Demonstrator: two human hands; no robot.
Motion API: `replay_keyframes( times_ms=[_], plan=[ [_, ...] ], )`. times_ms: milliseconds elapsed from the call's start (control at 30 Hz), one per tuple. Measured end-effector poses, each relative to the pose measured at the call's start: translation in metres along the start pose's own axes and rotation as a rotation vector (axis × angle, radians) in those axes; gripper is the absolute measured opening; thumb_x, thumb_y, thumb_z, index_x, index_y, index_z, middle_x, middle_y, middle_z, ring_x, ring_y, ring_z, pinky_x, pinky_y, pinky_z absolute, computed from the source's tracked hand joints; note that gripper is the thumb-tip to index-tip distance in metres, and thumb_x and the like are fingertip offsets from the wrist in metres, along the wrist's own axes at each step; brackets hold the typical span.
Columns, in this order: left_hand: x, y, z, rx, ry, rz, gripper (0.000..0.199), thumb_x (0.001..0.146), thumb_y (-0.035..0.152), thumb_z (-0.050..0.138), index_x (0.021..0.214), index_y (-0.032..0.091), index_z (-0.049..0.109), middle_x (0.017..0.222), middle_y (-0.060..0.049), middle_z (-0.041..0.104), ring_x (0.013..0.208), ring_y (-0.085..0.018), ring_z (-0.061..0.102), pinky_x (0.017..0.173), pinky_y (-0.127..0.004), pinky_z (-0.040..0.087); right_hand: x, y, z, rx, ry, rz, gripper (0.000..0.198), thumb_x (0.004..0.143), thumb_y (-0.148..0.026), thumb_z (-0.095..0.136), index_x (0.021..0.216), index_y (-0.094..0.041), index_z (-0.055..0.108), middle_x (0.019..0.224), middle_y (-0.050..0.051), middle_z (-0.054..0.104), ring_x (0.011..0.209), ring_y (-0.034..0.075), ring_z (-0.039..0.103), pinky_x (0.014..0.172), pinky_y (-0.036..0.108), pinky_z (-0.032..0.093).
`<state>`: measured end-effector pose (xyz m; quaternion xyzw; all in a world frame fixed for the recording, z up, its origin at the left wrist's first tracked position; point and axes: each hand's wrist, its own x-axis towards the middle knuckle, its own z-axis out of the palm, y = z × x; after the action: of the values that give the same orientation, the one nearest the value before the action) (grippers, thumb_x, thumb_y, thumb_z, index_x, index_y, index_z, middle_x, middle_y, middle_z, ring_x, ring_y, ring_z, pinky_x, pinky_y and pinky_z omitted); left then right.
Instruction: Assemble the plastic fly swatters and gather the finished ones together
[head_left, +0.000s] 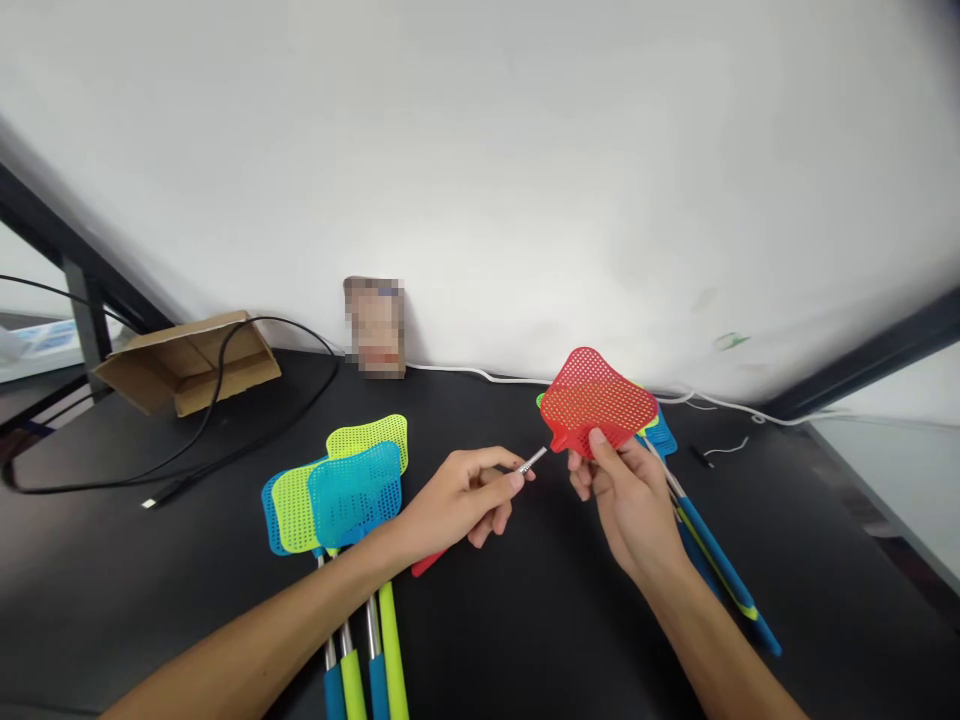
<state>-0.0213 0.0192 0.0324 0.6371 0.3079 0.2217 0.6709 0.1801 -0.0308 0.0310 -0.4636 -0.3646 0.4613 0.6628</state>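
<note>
Between thumb and fingers of my right hand [630, 490] is a red perforated fly swatter head [596, 400], its narrow neck pointing left. My left hand [480, 490] pinches a thin metal swatter rod [534, 460] near its tip. That tip points at the red neck, with a small gap between them. A red handle end [429, 563] shows below my left hand; the part between is hidden. Left of my left hand lie several swatters with blue heads [356, 495] and lime heads [295, 510]. More swatters with blue handles [716, 550] lie beside my right hand, partly covered.
An open cardboard box [191, 365] sits at the back left, with a black cable [225, 350] looping past it. A blurred-out upright item [377, 328] leans on the white wall [480, 180]. A white cord [484, 375] runs along the back of the black table [510, 620].
</note>
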Motion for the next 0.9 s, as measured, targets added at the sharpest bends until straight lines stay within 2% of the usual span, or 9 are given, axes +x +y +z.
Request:
replay_keyframes(
  times_ms=[500, 700, 900],
  plan=[
    [-0.001, -0.002, -0.003, 0.011, -0.021, 0.031, 0.035, 0.1, 0.045, 0.058, 0.111, 0.014, 0.069, 0.06, 0.002, 0.062, 0.039, -0.006, 0.048, 0.044, -0.016, 0.036, -0.004, 0.003, -0.002, -0.04, -0.076, -0.027, 0.028, 0.097, -0.042, 0.066, 0.081, -0.019, 0.068, 0.076, 0.003, 0.063, 0.062, 0.013, 0.05, 0.054, 0.028, 0.04],
    [-0.002, 0.0, -0.006, -0.085, -0.103, -0.024, 0.042, 0.103, 0.047, 0.052, 0.113, 0.012, 0.073, 0.061, 0.001, 0.062, 0.039, -0.005, 0.047, 0.044, -0.017, 0.035, -0.003, 0.0, -0.005, -0.009, -0.14, 0.016, 0.029, 0.097, -0.042, 0.066, 0.08, -0.019, 0.067, 0.075, 0.004, 0.063, 0.062, 0.013, 0.051, 0.055, 0.029, 0.04],
    [-0.005, 0.003, -0.006, -0.189, -0.177, -0.021, 0.044, 0.105, 0.045, 0.048, 0.109, 0.01, 0.074, 0.059, 0.001, 0.059, 0.038, -0.004, 0.041, 0.044, -0.018, 0.032, -0.002, 0.0, -0.011, 0.031, -0.238, 0.02, 0.028, 0.101, -0.036, 0.061, 0.081, -0.019, 0.067, 0.075, 0.003, 0.062, 0.063, 0.014, 0.05, 0.057, 0.03, 0.04]
  ],
)
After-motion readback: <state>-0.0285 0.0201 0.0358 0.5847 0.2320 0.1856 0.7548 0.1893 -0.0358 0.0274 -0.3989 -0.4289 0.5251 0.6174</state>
